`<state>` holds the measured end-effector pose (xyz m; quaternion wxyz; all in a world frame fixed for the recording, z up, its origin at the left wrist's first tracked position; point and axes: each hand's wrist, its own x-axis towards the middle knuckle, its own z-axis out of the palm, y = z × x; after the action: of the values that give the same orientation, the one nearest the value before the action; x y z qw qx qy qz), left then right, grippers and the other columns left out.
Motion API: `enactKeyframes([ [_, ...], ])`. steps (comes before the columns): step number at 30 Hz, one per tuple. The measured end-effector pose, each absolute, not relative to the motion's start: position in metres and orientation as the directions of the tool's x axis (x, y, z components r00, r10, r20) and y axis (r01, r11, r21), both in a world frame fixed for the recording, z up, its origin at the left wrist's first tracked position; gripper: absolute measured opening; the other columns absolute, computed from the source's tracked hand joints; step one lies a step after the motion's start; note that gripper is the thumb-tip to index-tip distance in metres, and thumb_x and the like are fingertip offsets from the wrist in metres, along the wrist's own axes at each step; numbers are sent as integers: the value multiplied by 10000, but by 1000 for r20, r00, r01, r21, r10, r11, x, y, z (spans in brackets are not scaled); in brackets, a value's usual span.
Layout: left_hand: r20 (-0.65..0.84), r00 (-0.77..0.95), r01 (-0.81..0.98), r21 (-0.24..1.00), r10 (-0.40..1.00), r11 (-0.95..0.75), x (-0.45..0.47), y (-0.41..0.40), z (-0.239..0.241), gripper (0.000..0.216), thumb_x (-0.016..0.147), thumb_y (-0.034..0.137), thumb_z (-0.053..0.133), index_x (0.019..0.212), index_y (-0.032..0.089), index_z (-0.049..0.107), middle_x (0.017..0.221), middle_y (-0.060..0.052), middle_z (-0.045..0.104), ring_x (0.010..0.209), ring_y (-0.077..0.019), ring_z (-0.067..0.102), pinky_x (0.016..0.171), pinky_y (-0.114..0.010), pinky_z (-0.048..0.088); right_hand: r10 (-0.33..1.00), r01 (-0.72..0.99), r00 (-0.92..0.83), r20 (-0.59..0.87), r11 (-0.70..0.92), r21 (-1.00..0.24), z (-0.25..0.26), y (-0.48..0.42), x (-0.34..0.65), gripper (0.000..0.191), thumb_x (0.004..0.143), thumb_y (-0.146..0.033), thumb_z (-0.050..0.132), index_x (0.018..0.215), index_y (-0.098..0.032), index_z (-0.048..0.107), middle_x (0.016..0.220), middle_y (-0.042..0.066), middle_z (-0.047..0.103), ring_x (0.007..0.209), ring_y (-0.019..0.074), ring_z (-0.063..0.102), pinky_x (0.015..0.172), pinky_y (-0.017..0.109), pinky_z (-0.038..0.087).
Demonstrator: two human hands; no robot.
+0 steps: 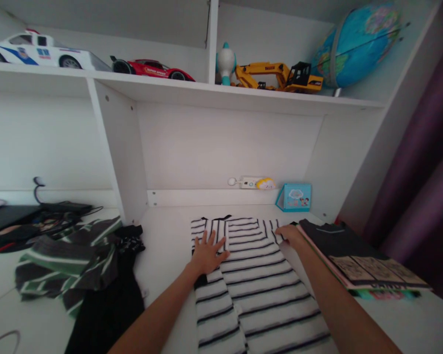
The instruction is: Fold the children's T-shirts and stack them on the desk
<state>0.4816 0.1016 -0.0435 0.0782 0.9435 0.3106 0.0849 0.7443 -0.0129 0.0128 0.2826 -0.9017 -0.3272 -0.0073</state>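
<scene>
A white shirt with black stripes (266, 280) lies spread on the white desk, its left side folded inward over the body. My left hand (206, 254) rests flat on that folded part near the collar, fingers spread. At the shirt's upper right, my right hand (288, 233) has its fingers closed on the edge of the sleeve. The fingertips of my right hand are partly hidden by the cloth. The lower end of the shirt runs out of view at the bottom.
Folded clothes (358, 250) are stacked at the right. Crumpled striped green-grey clothing (74, 260) and black clothing (107, 305) lie at the left. A blue desk calendar (297, 197) and a power strip (250, 183) are behind. Overhead, a shelf (192, 92) holds toys and a globe (358, 46).
</scene>
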Motion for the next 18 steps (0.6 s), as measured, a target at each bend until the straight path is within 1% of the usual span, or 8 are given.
enactKeyframes([
  [4, 104, 796, 567, 218, 597, -794, 482, 101, -44, 645, 772, 681, 146, 1321, 361, 253, 1425, -58, 161, 1280, -362, 63, 938, -617, 54, 705, 705, 680, 201, -554, -443, 31, 9, 717, 299, 832, -321, 489, 1076, -150, 502, 1069, 53, 535, 907, 160, 540, 771, 366, 455],
  [7, 105, 794, 570, 216, 599, -793, 482, 101, -43, 638, 776, 673, 153, 1321, 358, 256, 1424, -55, 167, 1278, -365, 70, 935, -621, 63, 779, 788, 584, 228, -477, -389, 33, 32, 672, 254, 833, -194, 456, 1076, -144, 514, 1066, 85, 546, 965, 168, 523, 823, 325, 408],
  [9, 111, 794, 571, 202, 597, -796, 482, 101, -42, 630, 783, 660, 152, 1317, 348, 277, 1421, -57, 180, 1276, -368, 78, 933, -622, 74, 821, 829, 524, 229, -430, -356, 27, 44, 635, 298, 811, -105, 412, 1092, -118, 512, 1079, 128, 539, 988, 177, 518, 821, 284, 386],
  [10, 112, 797, 569, 190, 593, -800, 482, 101, -42, 626, 789, 650, 155, 1310, 336, 300, 1418, -60, 191, 1276, -369, 81, 934, -618, 82, 847, 851, 485, 219, -398, -343, 24, 48, 617, 310, 797, -88, 407, 1086, -109, 519, 1075, 137, 540, 983, 177, 522, 812, 266, 382],
  [12, 110, 803, 569, 155, 586, -808, 481, 101, -43, 620, 797, 627, 174, 1287, 297, 364, 1407, -72, 225, 1275, -368, 82, 941, -606, 102, 905, 893, 383, 185, -311, -325, 19, 47, 589, 287, 778, -113, 437, 1042, -118, 551, 1039, 115, 562, 961, 168, 532, 795, 242, 383],
  [14, 111, 805, 571, 116, 582, -812, 481, 101, -44, 610, 805, 606, 187, 1240, 259, 436, 1394, -82, 255, 1277, -364, 73, 946, -592, 123, 944, 920, 290, 157, -230, -316, 17, 34, 576, 271, 769, -176, 472, 1022, -152, 568, 1016, 80, 576, 956, 159, 531, 801, 232, 379],
  [16, 130, 802, 575, 94, 583, -813, 480, 101, -44, 611, 813, 599, 168, 1191, 237, 484, 1385, -88, 271, 1276, -360, 80, 944, -587, 134, 955, 929, 255, 151, -199, -312, 20, 7, 581, 306, 782, -242, 463, 1069, -172, 546, 1054, 77, 562, 990, 167, 511, 831, 247, 368],
  [18, 142, 803, 572, 91, 579, -815, 481, 102, -45, 627, 818, 603, 137, 1144, 224, 514, 1376, -94, 286, 1272, -359, 104, 940, -586, 140, 952, 927, 269, 144, -216, -306, 23, -32, 601, 377, 784, -311, 459, 1127, -162, 510, 1102, 98, 540, 1028, 193, 488, 861, 280, 357],
])
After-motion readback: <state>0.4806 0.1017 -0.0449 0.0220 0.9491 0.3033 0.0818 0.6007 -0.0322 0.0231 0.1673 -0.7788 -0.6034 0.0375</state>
